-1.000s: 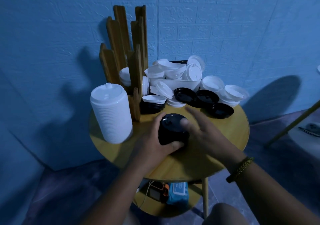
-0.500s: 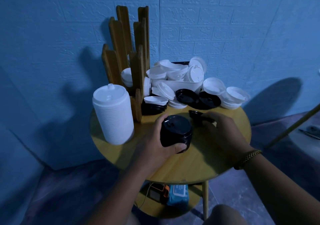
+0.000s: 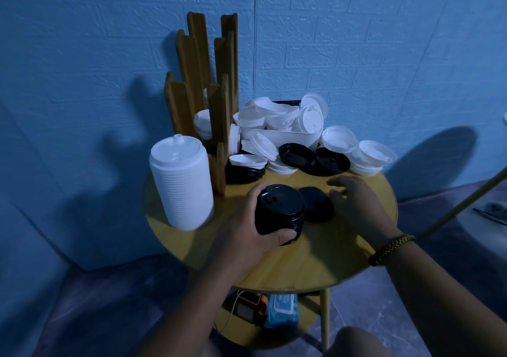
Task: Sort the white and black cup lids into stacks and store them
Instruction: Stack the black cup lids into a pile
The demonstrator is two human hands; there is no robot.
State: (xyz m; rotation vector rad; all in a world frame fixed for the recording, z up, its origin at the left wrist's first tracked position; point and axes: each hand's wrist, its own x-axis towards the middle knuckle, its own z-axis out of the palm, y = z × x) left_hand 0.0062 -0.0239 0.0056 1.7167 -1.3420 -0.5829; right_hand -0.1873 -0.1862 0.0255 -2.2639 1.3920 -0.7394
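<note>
Dim bluish light from behind you throws dark shadows on the wall (image 3: 82,87), a brighter patch lies on the desk (image 3: 162,216), your right hand (image 3: 356,205) is motion-blurred, and the frame's edges bow.

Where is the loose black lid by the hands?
Head view, centre: the black lid lies between the left hand's black stack and the right hand.
</note>
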